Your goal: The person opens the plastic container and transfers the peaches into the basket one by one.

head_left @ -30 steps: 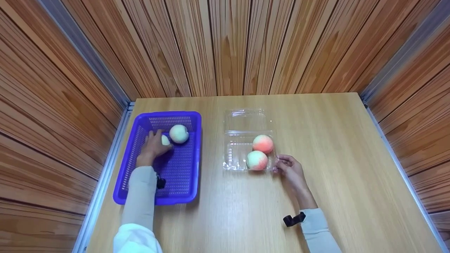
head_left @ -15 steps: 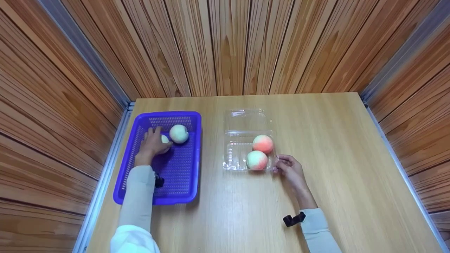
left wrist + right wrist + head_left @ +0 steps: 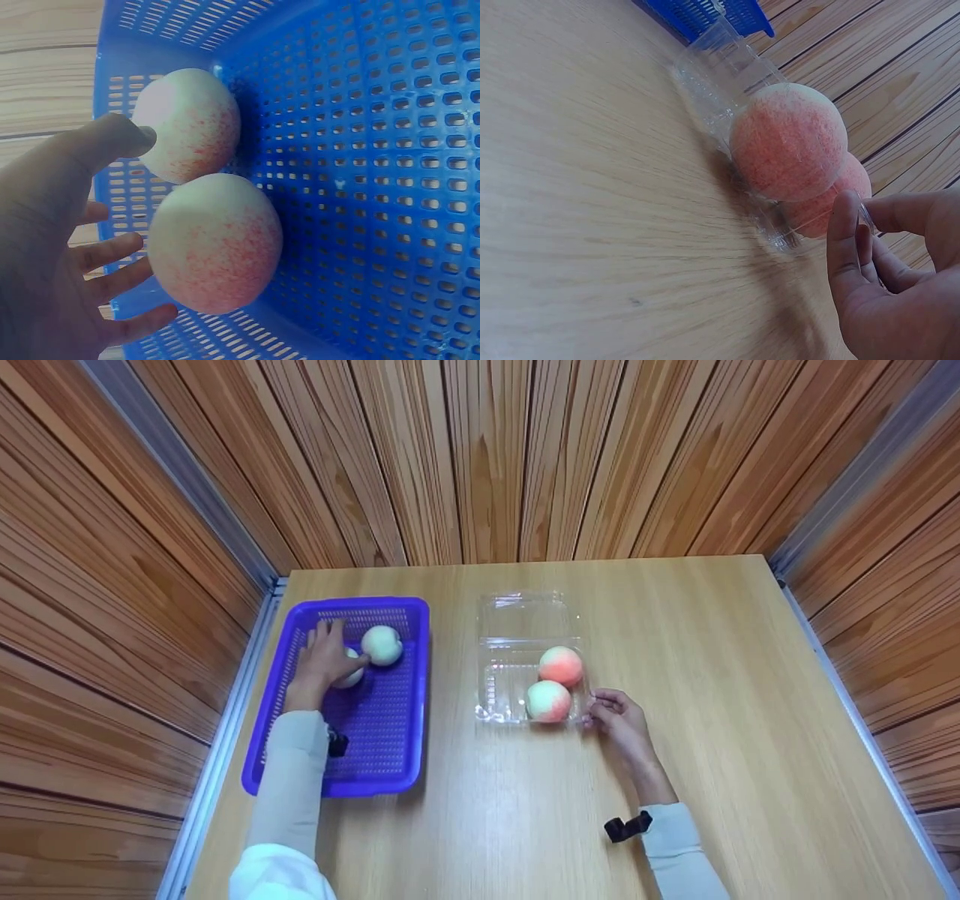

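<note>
In the head view my left hand reaches into the purple-blue basket, over a pale peach that it partly covers. A second peach sits just right of the thumb. The left wrist view shows the fingers spread beside the nearer peach, while the thumb lies against the outline of the other peach; contact is unclear. My right hand pinches the near right corner of a clear plastic clamshell box, its lid folded back. Two pink-and-white peaches stand in its right half.
A light wooden table carries both containers, the basket left of the box. Wood-plank walls with metal corner rails enclose the left, back and right sides. Black wrist cameras are strapped to both forearms.
My left hand has shifted slightly away from me and left, and its fingers have spread, showing more of the peach below. The right hand, box and peaches stay put.
</note>
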{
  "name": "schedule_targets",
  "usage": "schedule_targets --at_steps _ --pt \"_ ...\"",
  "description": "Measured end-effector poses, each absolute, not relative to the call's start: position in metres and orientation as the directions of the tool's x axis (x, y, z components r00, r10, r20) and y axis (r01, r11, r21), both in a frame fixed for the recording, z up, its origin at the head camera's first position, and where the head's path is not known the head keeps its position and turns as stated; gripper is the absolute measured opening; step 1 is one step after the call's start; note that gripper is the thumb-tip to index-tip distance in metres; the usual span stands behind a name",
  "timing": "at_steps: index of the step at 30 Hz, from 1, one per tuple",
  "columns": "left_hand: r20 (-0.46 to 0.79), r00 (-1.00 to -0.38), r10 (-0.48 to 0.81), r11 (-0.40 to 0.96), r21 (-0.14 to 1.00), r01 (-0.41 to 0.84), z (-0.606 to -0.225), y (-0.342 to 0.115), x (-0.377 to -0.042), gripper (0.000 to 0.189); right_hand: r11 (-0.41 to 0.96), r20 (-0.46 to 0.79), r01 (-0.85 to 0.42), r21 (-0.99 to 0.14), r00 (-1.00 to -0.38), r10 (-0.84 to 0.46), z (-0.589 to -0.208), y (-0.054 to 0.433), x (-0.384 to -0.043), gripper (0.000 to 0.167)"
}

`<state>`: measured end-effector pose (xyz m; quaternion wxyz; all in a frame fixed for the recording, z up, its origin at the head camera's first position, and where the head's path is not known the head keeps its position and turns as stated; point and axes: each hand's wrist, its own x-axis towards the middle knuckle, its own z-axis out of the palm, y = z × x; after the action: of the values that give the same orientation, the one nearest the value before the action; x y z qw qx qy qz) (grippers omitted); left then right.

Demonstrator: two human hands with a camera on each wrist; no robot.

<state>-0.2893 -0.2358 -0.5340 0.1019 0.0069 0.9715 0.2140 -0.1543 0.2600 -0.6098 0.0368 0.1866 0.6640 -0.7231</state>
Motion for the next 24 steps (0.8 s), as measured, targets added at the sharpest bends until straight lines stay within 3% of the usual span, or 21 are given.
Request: schedule_targets --at_steps 24 --pt "-0.091 -0.983 0.163 0.901 0.421 0.11 -0.51 -0.21 -0.292 0.091 -0.125 -0.337 0.318 -0.94 -0.924 0.181 -0.61 0.261 -0.156 0.034"
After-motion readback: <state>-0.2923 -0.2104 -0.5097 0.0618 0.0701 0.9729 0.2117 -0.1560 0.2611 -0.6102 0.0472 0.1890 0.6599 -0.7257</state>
